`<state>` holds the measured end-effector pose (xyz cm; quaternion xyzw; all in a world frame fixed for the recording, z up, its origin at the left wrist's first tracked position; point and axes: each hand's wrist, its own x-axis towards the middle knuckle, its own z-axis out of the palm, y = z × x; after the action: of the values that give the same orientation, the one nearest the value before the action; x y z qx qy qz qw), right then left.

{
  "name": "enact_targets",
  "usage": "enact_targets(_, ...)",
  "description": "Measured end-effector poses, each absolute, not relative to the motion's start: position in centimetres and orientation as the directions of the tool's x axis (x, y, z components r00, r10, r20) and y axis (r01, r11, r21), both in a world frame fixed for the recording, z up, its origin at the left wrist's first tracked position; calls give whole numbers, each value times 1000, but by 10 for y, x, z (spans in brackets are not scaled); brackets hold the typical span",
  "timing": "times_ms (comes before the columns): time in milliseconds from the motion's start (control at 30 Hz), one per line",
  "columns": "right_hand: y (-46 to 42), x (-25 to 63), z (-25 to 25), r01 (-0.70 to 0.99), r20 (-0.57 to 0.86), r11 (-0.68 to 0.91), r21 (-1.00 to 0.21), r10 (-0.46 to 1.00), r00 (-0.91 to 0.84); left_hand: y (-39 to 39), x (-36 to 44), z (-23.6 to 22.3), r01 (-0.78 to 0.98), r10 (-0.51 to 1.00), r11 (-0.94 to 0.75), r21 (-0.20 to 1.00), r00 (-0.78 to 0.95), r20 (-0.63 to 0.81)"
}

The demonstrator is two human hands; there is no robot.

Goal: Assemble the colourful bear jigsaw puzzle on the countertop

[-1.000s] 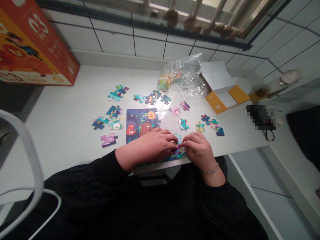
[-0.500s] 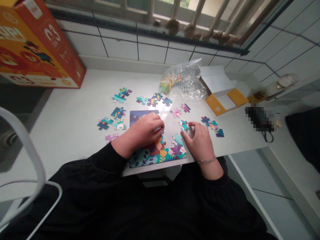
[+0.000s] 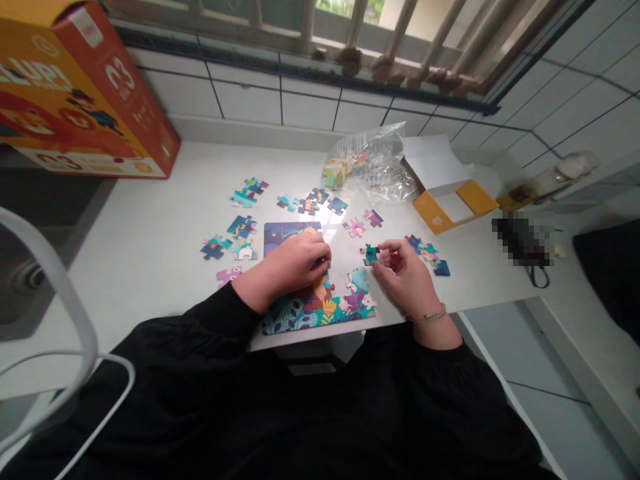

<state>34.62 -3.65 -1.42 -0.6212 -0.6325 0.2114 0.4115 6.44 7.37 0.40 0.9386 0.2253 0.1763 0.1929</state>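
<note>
My left hand [image 3: 300,263] rests over the partly assembled jigsaw puzzle [image 3: 300,317], its fingers curled together. Whatever those fingers may hold is hidden from me. A teal jigsaw piece [image 3: 371,254] is pinched between the thumb and index finger of my right hand [image 3: 407,277], just right of the puzzle. Below that piece, a light teal section [image 3: 359,279] joins the puzzle's right side. Pink and purple loose pieces [image 3: 355,227] lie a little above the right hand. More loose pieces [image 3: 243,227] are spread to the left of the puzzle.
At the back of the white counter [image 3: 200,180] lies a clear plastic bag [image 3: 380,167] with pieces inside. An open yellow box [image 3: 450,207] stands to its right. A large orange box [image 3: 125,100] is at back left, and a white curved tube [image 3: 75,293] rises at left.
My right thumb and index finger have closed on the teal piece, which now looks turned or tilted. My left hand stays over the puzzle. The whole view has shifted slightly.
</note>
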Motion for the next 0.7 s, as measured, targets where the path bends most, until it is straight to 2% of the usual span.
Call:
enact_targets(133,-36,340,-8,391,236,178,-903,966,103,74,65,4,352,490,-822,448,838,240)
enact_targets(233,-36,331,1,325,163,159,-932,987,-16,74,66,5,362,495,-820,444,838,230)
enact_targets(400,-32,310,9,445,25,138,-885,968,-250,73,66,5,361,499,-816,452,835,234)
enact_targets(567,-23,290,6,517,75,241,-821,944,-321,73,66,4,362,501,-819,445,829,247)
enact_targets(700,-21,285,4,606,153,335,-722,930,-333,74,65,3,361,497,-822,441,832,246)
